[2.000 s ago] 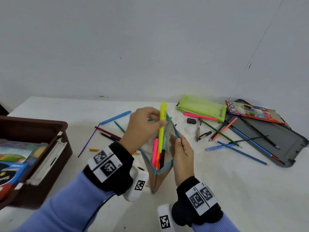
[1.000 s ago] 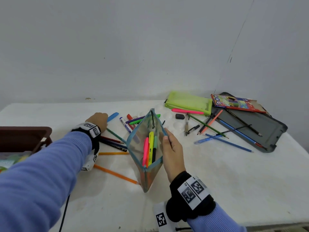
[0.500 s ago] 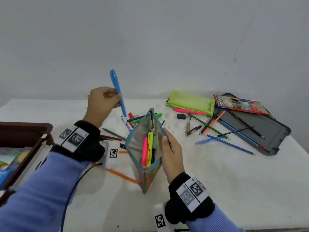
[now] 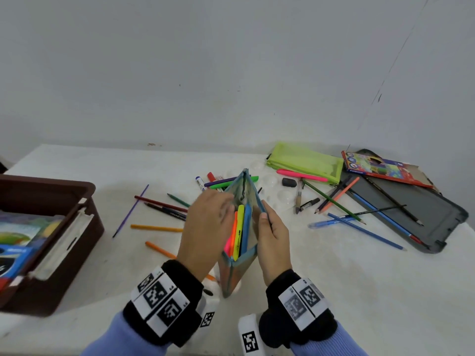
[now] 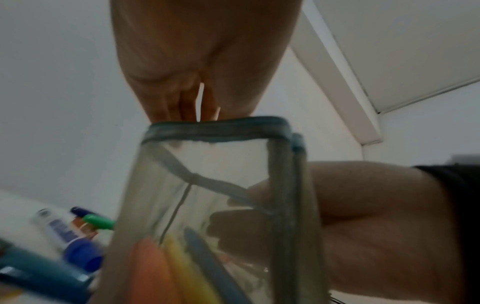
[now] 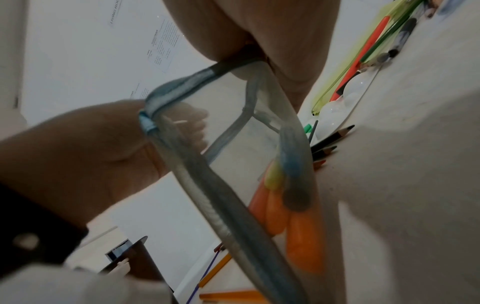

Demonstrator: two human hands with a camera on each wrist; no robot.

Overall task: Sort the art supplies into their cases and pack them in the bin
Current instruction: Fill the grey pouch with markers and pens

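A clear pouch with blue trim [image 4: 236,268] [image 5: 207,185] [image 6: 233,133] stands upright on the white table [image 4: 334,278], its mouth wide. My right hand [image 4: 272,235] [image 5: 363,216] [image 6: 259,30] pinches its right rim. My left hand [image 4: 205,227] [image 5: 197,61] [image 6: 78,144] is at the left rim with its fingertips at the mouth, and I see nothing held in it. A blue pen [image 4: 247,227] stands inside beside a yellow highlighter [image 4: 239,227] and pink and orange ones. The brown bin [image 4: 51,191] stands at the left with boxed supplies inside.
Loose pencils [image 4: 159,204] and two orange ones [image 4: 156,228] lie left of the pouch, markers [image 4: 221,182] behind it. At the right are a green mesh pouch [image 4: 305,160], a pink highlighter [image 4: 300,175], an eraser [image 4: 289,182], a grey case [image 4: 424,211] strewn with pencils, and a pencil box [image 4: 380,168].
My left hand picked the blue pen off the table, lifted it and brought it to the pouch. The pen now stands inside, out of my fingers. My right hand kept the rim.
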